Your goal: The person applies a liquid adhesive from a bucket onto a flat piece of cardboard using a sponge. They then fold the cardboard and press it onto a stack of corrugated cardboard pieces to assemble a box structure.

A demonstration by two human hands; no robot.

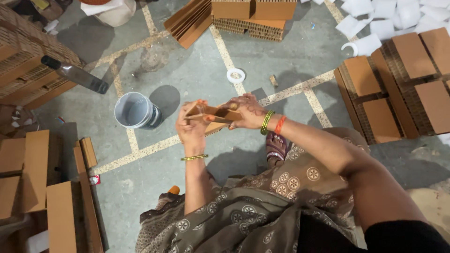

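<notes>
Both my hands hold a small brown cardboard piece (212,114) above the grey floor. My left hand (191,129) grips its left end from below, fingers curled around it. My right hand (247,111) presses on its right end from above, with bangles on the wrist. The piece looks folded or layered, with a honeycomb edge showing underneath. My lap, in patterned brown cloth, fills the lower part of the view.
A white bucket (137,110) stands just left of my hands. A tape roll (236,75) lies on the floor beyond. Cardboard stacks sit at the right (398,89), top (248,16) and left (33,173). A dark bottle (75,75) juts out at the left.
</notes>
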